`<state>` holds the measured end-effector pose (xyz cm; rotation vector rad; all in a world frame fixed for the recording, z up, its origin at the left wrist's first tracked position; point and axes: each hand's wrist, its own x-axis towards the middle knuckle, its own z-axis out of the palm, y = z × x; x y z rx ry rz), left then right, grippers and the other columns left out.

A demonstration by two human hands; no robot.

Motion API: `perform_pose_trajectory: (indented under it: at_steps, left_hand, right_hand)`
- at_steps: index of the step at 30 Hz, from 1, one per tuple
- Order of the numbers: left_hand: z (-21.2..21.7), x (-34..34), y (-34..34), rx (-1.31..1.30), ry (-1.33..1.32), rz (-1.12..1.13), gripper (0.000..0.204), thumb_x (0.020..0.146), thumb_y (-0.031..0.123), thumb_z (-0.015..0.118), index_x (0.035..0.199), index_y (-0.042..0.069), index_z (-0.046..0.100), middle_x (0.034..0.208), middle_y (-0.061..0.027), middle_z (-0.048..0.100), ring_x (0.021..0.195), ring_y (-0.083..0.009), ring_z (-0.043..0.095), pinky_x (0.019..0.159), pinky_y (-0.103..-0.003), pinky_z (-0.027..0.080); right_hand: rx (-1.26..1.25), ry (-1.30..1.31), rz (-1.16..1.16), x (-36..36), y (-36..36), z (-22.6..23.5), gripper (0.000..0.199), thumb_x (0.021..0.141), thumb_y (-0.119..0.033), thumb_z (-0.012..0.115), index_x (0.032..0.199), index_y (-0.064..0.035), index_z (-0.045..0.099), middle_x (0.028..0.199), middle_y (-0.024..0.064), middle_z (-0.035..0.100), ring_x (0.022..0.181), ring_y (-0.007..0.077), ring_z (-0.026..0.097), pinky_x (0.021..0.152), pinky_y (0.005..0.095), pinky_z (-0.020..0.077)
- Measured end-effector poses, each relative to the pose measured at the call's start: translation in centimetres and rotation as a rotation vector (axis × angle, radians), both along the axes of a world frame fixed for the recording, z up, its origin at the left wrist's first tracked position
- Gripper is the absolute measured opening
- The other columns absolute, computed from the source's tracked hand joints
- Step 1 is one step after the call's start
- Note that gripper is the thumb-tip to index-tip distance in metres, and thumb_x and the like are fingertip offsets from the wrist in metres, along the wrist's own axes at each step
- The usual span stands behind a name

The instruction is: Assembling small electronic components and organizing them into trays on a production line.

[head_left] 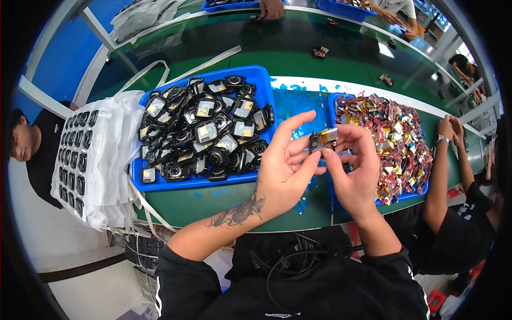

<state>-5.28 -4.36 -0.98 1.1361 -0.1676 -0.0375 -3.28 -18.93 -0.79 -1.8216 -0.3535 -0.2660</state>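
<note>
Above the gap between two blue trays, my two hands hold a small watch case with a silver-and-gold battery assembly at its top right. My left hand pinches the black case side between thumb and fingers, its index finger raised away. My right hand has its thumb at the lower edge and its index finger by the silver part. The left tray is heaped with black watch cases. In the right tray lies a pile of small red, gold and silver battery-and-board parts.
Padded white sheets bearing rows of watch cases stack at the left end. Blue film scraps litter the green bench between the trays. Loose parts lie on the far surface. Co-workers' arms reach in at right and across.
</note>
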Motion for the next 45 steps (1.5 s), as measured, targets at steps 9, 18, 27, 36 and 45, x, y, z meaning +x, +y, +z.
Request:
perform_pose_trajectory:
  at_steps: [9,18,27,36,45]
  left_hand:
    - [0.6,4.1,5.4,1.3,-0.645,0.731,0.029,0.086,0.008,0.058,0.114,0.002,0.059,0.096,-0.0162,0.065,0.09,-0.0334,0.06,0.076,-0.04,0.049]
    - [-2.3,5.6,9.0,1.703,-0.493,0.74,0.025,0.077,0.021,0.072,0.094,0.005,0.061,0.105,-0.0118,0.058,0.103,-0.0296,0.049,0.086,-0.043,0.036]
    - [0.1,4.9,8.0,1.067,-0.268,0.551,0.023,0.078,0.001,0.067,0.095,0.002,0.051,0.076,-0.0092,0.06,0.066,-0.0228,0.061,0.061,-0.033,0.048]
    - [-0.2,5.0,7.2,-0.039,0.092,0.11,0.023,0.091,0.005,0.057,0.113,0.001,0.052,0.093,-0.0096,0.066,0.077,-0.0166,0.067,0.069,-0.026,0.053]
    - [0.4,3.9,5.7,0.172,0.007,0.129,0.044,0.093,0.01,0.055,0.136,0.008,0.043,0.104,-0.008,0.06,0.081,-0.0125,0.061,0.071,-0.024,0.048]
  right_hand:
    - [-0.363,-0.029,0.221,6.5,-0.5,4.6,0.044,0.079,0.004,0.063,0.121,-0.0038,0.05,0.078,0.007,0.064,0.068,0.0131,0.062,0.059,0.0247,0.0486]
    - [-0.567,0.467,0.141,27.5,2.7,-0.8,0.038,0.068,-0.007,0.081,0.098,0.0008,0.058,0.082,0.01,0.063,0.07,0.0173,0.063,0.059,0.0306,0.0574]
    - [-1.106,-0.041,0.41,22.6,-0.1,5.7,0.02,0.078,-0.021,0.07,0.087,-0.0031,0.069,0.082,0.0128,0.068,0.077,0.0268,0.066,0.071,0.0375,0.0518]
    - [-1.267,0.01,0.557,16.1,-4.1,6.6,0.017,0.078,-0.013,0.071,0.091,-0.0028,0.068,0.08,0.0132,0.068,0.076,0.0277,0.066,0.071,0.0369,0.0511]
    - [-0.649,-0.048,0.167,11.1,-7.3,9.4,0.02,0.082,0.001,0.061,0.102,0.0008,0.062,0.073,0.0049,0.061,0.068,0.0115,0.06,0.065,0.0262,0.0489]
